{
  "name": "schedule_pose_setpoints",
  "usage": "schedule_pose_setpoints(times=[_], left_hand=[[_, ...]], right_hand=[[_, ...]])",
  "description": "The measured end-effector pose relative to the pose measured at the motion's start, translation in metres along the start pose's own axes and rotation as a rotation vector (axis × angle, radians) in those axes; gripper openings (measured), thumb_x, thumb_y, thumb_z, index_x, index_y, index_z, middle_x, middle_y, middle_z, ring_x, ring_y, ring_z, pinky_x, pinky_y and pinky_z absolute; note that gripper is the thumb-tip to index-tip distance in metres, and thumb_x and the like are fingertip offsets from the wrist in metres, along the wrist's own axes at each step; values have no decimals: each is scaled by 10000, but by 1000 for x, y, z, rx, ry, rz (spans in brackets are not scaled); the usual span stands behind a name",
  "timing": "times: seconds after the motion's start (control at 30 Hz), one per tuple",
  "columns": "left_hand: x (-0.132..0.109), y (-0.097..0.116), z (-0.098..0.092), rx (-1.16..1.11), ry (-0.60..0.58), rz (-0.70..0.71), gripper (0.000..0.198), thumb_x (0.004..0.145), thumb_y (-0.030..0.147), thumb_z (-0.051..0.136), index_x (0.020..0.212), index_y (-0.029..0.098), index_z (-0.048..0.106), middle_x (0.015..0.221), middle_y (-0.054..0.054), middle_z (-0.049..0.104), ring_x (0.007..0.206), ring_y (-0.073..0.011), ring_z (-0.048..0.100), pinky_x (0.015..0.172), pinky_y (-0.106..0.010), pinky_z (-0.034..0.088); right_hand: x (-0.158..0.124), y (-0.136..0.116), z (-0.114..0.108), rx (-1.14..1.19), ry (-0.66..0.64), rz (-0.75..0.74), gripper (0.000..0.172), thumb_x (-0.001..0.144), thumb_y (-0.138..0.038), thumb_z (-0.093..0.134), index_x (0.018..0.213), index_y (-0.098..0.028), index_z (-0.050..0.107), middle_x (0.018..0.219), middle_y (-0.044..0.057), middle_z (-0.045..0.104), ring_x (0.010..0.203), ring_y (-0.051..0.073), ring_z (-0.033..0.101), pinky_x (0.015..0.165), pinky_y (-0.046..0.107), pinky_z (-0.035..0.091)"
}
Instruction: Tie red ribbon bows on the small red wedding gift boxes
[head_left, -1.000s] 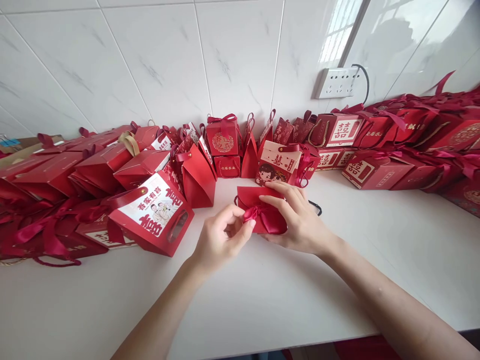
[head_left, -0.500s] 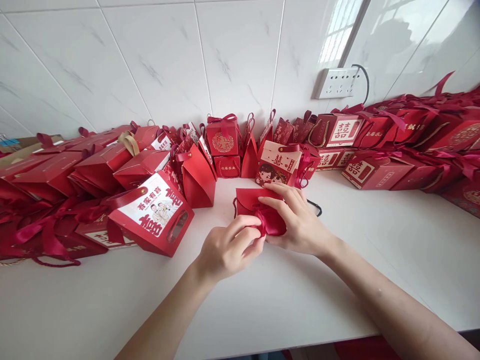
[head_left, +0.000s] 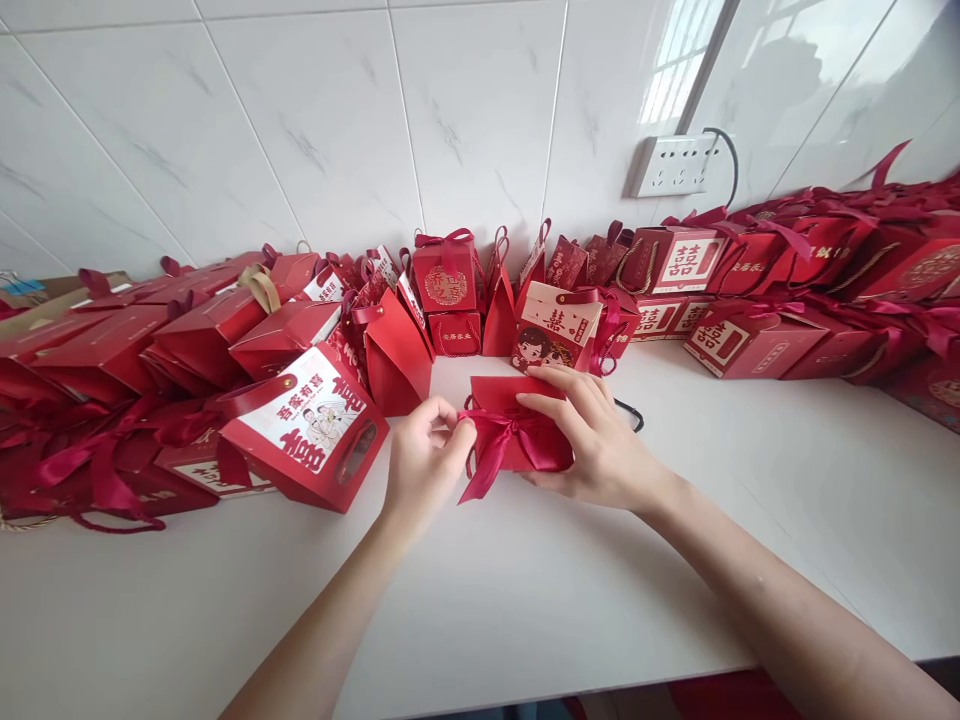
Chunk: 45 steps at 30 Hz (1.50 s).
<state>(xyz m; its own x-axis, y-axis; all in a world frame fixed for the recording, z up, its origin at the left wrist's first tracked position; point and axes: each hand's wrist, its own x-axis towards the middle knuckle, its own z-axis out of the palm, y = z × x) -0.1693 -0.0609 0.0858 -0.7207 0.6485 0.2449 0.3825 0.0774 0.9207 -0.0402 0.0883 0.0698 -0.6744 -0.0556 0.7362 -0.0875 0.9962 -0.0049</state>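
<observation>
A small red gift box (head_left: pixel 491 393) lies on the white table in front of me, with a dark red cord handle partly showing at its left side. Across its front runs a crimson ribbon (head_left: pixel 493 455), knotted near the middle, one tail hanging toward the lower left. My left hand (head_left: pixel 427 455) is closed in a pinch on the ribbon's left part, pulled out beside the box. My right hand (head_left: pixel 604 430) grips the right side of the box, fingers over its top and thumb at the near edge, hiding part of the ribbon there.
A red bag-shaped box with a white label (head_left: pixel 319 415) stands left of my hands. Behind is a box with cartoon figures (head_left: pixel 556 325). Red boxes line the tiled wall on both sides. A power socket (head_left: pixel 676 166) is on the wall; the white table (head_left: pixel 525 600) extends toward me.
My left hand has moved left from the knot, drawing the ribbon outward, and the knot and a tail now show. My right hand has stayed on the box.
</observation>
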Motion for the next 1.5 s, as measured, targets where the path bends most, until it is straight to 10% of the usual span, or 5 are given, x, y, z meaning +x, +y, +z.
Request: schedule_pose_setpoints(times=[0.43,0.8,1.0,1.2,1.5], left_hand=[[8,-3,-4,-29,-361,-271,563,810,654,368,564,164,499,458,7,479,375,-78,340,407,-219,248],[5,-11,-4,265,-564,-133,309,810,385,499,582,191,425,539,52,340,470,-95,303,443,-216,197],[1,-26,0,472,-477,37,270,781,262,488,545,210,367,480,47,375,449,-122,322,468,-241,200],[6,-31,0,627,-495,215,269,846,288,390,585,219,388,481,31,439,449,-144,424,494,-246,254],[25,-68,3,660,-394,217,296,787,432,425,578,264,549,458,29,563,446,-171,557,464,-212,396]], right_hand=[[1,8,-4,-57,42,74,609,769,-409,662,1277,-186,411,1281,213,473,1172,368,484,864,502,428],[0,14,-1,76,92,312,709,698,-432,740,1280,-197,410,1275,189,491,1173,338,503,910,510,466],[7,28,-11,63,288,472,728,703,-491,733,1280,-200,398,1192,170,525,1110,326,535,863,516,502],[-18,13,-81,-190,223,350,775,740,-380,713,1372,-170,316,1266,200,474,1175,345,491,897,532,500],[-102,-13,-271,-1009,253,504,799,676,-442,773,1327,-134,429,1164,243,559,1096,377,544,914,497,491]])
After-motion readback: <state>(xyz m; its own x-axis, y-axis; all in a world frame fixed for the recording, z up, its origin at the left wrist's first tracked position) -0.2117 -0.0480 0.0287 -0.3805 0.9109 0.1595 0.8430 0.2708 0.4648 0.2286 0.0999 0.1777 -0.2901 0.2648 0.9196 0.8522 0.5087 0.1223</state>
